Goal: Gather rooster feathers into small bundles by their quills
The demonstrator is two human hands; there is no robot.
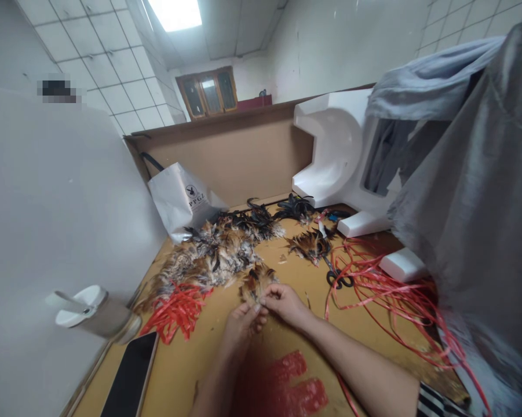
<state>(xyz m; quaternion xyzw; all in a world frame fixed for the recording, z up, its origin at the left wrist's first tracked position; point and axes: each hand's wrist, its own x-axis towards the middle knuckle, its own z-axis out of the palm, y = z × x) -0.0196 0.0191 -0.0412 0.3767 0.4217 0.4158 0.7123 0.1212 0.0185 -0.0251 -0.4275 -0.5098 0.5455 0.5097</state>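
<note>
Both hands meet at the near middle of the table around a small bunch of brown and black feathers [257, 280]. My left hand [241, 322] is closed, pinching the bunch's lower end from below left. From the right, my right hand [283, 302] pinches the same base with thumb and forefinger. What exactly lies between the fingertips is partly hidden. Beyond them spreads a large heap of brown, white and black feathers [217, 255]. Cut red plastic strips [178, 310] lie left of my hands. Another feather bunch [309, 245] rests farther back on the right.
Black-handled scissors [339, 279] and tangled red plastic ribbon [386, 289] lie to the right. A phone [130, 376] and a lidded cup [99, 315] are at the left edge. A white bag [185, 200], a cardboard panel [252, 153] and white foam pieces [330, 150] stand behind.
</note>
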